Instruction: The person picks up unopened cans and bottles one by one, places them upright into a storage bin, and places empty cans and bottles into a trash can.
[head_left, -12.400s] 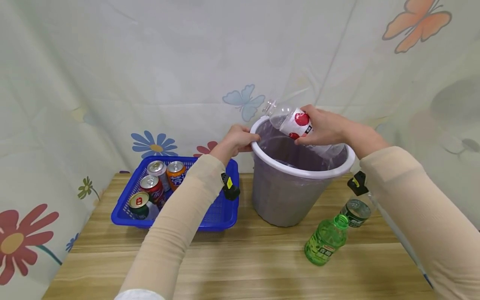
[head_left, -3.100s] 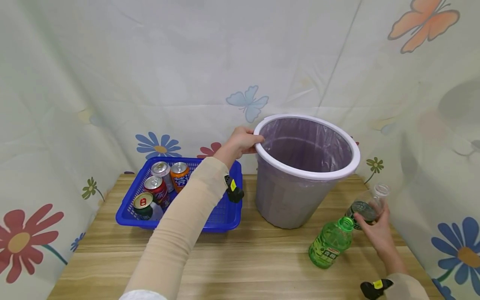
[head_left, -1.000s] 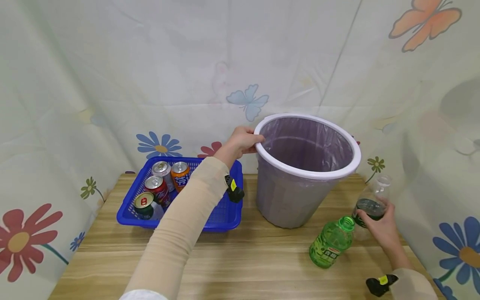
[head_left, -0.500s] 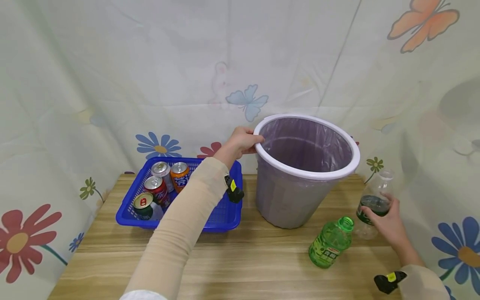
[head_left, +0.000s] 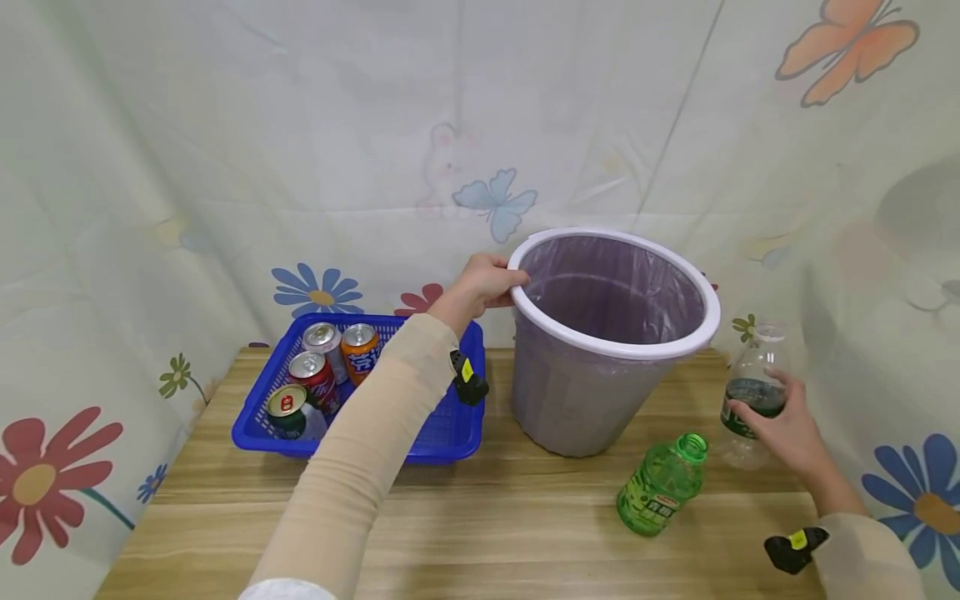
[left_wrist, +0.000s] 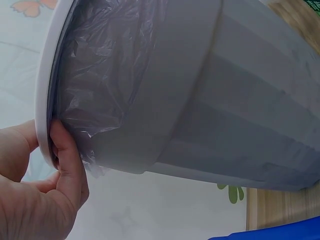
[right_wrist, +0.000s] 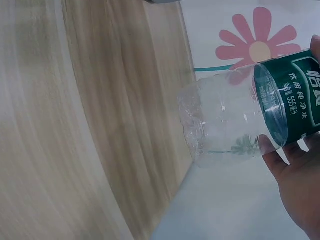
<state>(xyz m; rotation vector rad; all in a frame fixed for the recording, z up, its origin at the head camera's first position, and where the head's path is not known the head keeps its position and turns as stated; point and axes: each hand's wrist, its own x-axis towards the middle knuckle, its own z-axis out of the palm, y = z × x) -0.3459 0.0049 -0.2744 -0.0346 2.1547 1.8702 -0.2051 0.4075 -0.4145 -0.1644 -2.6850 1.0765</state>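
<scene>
My left hand [head_left: 487,283] grips the white rim [head_left: 615,343] of a grey trash bin lined with a thin plastic bag. In the left wrist view, the fingers of the left hand [left_wrist: 45,185] curl under that rim, against the bag's edge. On the right, my right hand [head_left: 783,425] holds a clear plastic bottle [head_left: 750,396] with a dark green label. The bottle is uncapped and nearly upright, its base seemingly raised off the table. Its clear lower part [right_wrist: 220,120] shows no liquid. A green plastic bottle [head_left: 662,487], also uncapped, stands between the bin and my right arm.
A blue plastic basket [head_left: 450,454] left of the bin holds several drink cans, among them an orange can [head_left: 362,352] and a red can [head_left: 315,379]. The wooden table [head_left: 480,533] meets a patterned cloth [head_left: 360,125] behind and at the right.
The right hand and green-labelled bottle have moved up and slightly right. Long before, that hand held a cherry-label bottle over the bin; it is out of sight now. The left hand stays on the rim.
</scene>
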